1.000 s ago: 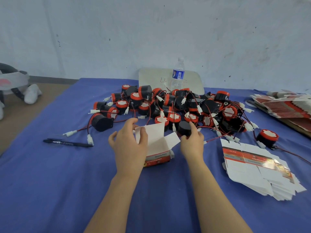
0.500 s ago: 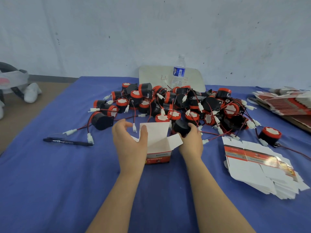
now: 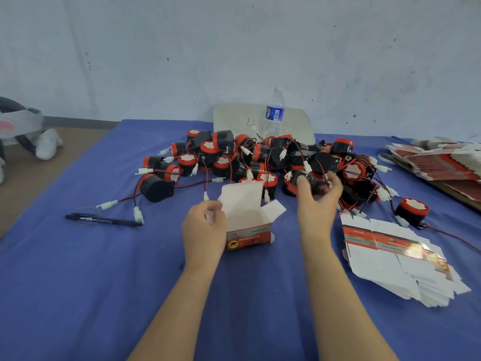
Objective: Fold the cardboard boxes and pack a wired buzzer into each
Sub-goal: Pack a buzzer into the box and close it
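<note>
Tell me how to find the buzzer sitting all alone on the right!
Start at the blue table and find the big heap of buzzers in its middle. Look right of the heap, just behind the fanned stack of flat boxes. The lone buzzer stands apart from the heap, white face in a red rim turned up, while its neighbours lie tangled together.

A pale bluish-white wall, scuffed and flecked with small dark marks, fills the upper half under flat, even light. A grey baseboard runs along its foot at the left, above a strip of brown floor. The surface is covered in deep blue cloth and reaches back to the wall, where a white rounded-corner board leans.
</note>
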Motion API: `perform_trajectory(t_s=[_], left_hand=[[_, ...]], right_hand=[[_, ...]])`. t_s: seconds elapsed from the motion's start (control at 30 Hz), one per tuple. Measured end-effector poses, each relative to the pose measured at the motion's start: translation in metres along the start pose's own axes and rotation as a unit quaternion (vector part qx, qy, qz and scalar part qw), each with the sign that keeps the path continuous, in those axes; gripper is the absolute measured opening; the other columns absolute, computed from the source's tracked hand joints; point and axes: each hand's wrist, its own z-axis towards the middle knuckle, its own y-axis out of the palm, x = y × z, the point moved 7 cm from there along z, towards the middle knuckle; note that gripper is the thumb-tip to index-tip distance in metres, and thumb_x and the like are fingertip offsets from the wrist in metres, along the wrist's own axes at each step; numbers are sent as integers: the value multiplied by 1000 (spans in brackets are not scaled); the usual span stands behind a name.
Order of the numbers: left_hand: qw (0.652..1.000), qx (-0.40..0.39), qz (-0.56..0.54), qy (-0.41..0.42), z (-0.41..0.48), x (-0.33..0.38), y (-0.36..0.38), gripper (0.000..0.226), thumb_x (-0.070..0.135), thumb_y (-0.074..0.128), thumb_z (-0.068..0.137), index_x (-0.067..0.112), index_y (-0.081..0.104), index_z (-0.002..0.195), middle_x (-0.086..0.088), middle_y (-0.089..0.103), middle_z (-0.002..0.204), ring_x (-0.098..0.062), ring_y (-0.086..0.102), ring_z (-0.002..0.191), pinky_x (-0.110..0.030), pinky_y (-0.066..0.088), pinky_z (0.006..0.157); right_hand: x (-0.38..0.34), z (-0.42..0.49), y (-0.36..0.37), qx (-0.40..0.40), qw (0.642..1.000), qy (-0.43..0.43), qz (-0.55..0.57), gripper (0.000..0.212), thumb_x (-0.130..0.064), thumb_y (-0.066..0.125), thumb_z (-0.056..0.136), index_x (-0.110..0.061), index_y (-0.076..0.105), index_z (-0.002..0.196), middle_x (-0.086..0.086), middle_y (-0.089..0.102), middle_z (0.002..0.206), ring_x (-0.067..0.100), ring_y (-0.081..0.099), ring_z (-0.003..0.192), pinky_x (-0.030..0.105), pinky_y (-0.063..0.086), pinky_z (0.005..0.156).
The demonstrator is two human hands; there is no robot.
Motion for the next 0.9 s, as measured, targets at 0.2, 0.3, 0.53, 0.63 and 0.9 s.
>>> perform_trajectory(t_s=[0.2,0.3,0.53,0.63,0.9], left_hand=[[1000,16,-6,9,-1,4,1,31,3,44,94,13,62,117,0,52,124,-6,46,105,-17,35,83],[999,11,-12,30,-2,7,3,29,2,45,93,13,63,113,2,51,121,-3,45,100,-10,33,79],[999,-19,-26,29,-1,7,5,25,2,45,93,15,62,107,6,55,107,2,50,82,4,35,65],[998,-26,-51,10,-1,5,6,25,1,45,93,19,61,100,3,59,105,3,51,81,3,38,61],[996,-19,-87,-28,-2,-2,9,18,14,54,93,18,57,110,9,56,106,1,51,85,2,38,61]], right_hand=[[-57,-13,4,-107,979,-73,-155,41,-51,70,77,-22,58,102,-9,64,92,0,60,82,13,45,71],[-57,-29,32,-208,931,-104,-280,34,-58,67,74,-24,63,82,-11,62,79,0,56,72,14,41,57],[-11,-50,78,-269,836,-92,-469,64,-68,60,78,-13,46,107,3,58,97,22,56,88,30,38,63],[-4,-51,82,-284,815,-88,-497,62,-69,58,78,-13,55,104,3,59,96,19,53,81,28,35,57],[-2,-58,89,-320,758,-104,-559,30,-34,39,100,-8,48,90,4,53,84,22,47,73,26,23,45]])
